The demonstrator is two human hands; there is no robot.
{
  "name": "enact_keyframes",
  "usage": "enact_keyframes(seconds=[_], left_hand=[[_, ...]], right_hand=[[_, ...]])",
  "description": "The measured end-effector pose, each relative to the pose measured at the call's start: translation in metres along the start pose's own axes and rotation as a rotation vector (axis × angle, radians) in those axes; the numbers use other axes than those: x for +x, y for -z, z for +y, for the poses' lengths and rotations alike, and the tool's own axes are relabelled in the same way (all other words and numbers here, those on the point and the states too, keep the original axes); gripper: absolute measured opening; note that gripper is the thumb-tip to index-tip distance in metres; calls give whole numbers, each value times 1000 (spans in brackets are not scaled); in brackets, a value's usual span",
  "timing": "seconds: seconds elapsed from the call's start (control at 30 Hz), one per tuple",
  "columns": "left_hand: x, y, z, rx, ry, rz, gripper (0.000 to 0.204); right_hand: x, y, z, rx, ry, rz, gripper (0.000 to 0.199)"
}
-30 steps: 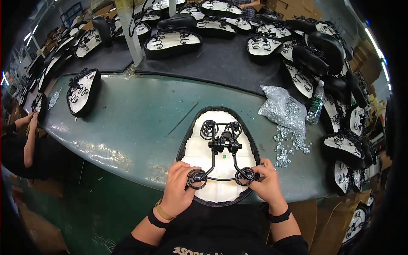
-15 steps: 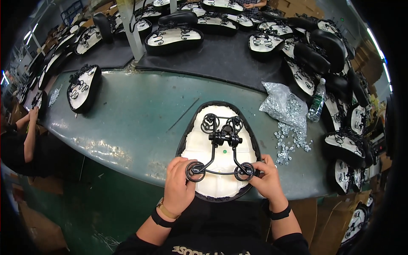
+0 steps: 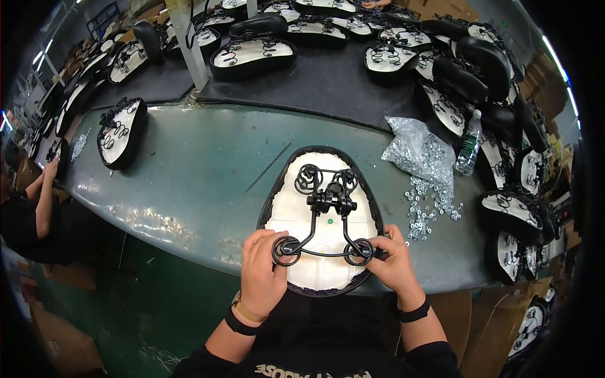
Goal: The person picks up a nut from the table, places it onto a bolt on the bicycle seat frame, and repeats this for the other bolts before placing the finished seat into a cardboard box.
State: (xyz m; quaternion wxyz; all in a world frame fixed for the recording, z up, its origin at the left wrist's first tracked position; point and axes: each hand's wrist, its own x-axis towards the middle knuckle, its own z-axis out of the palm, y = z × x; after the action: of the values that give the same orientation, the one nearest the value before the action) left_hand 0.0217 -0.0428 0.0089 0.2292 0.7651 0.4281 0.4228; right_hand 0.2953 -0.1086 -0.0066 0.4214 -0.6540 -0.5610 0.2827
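An upside-down bicycle saddle (image 3: 328, 268) rests on the green workbench in front of me, its white underside facing up and its black cover edge around it. On it sits a black wire spring frame (image 3: 312, 234) with coils at the corners and a clamp (image 3: 332, 200) in the middle. My left hand (image 3: 261, 274) is closed on the near left coil at the saddle's edge. The near right coil is pinched by my right hand (image 3: 392, 259), thumb inward, with some fingers hidden behind the rim. A small green dot marks the white underside below the clamp.
Right of the saddle lie a clear plastic bag of metal nuts (image 3: 419, 151), spilled loose nuts (image 3: 419, 214) and a plastic bottle (image 3: 469, 143). More saddles crowd the right side and back; one saddle (image 3: 121, 133) stands at left. A co-worker's arms (image 3: 43, 201) show at far left.
Both hands keep their hold on the frame's near coils. The whole view has shifted very slightly; nothing else visibly differs.
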Motion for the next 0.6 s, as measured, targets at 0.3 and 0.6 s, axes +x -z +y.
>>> enact_keyframes(seconds=[0.3, 0.6], left_hand=[[-1, -4, -10, 56, 89, 6, 78], [4, 14, -25, -362, 190, -273, 103]], right_hand=[[-3, 3, -2, -59, 77, 31, 37], [0, 37, -43, -22, 176, -81, 83]])
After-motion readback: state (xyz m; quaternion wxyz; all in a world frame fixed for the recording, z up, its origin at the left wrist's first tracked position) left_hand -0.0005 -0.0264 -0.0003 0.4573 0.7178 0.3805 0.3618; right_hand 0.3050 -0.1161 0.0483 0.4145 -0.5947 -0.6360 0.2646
